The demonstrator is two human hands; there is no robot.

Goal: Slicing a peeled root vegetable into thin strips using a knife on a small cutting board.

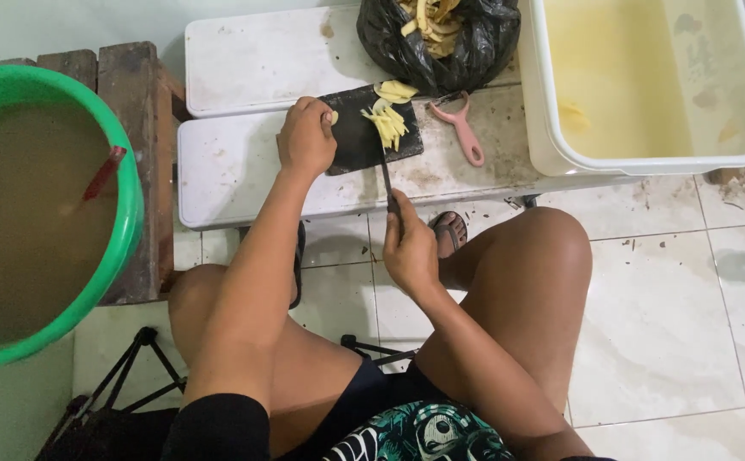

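**Knife at the cutting board, upper centre of frame**

Knife [387, 181]: long axis near vertical in frame, tip up toward the pale cut strips [389, 125], handle down. Right hand [410, 249] clenched around the handle. Left hand [306, 137] rests curled on the left edge of the black cutting board [355, 141], fingertips on a small yellow piece. Board sits near the front edge of the white bench [236, 171]. Pink peeler [464, 132] just right of the board; black bag [441, 43] crowds its top edge. Open bench left of the board.

We note the peeler [462, 128] at three o'clock of the cutting board [357, 145]; bag [441, 38] at one; bucket [39, 213] at nine.
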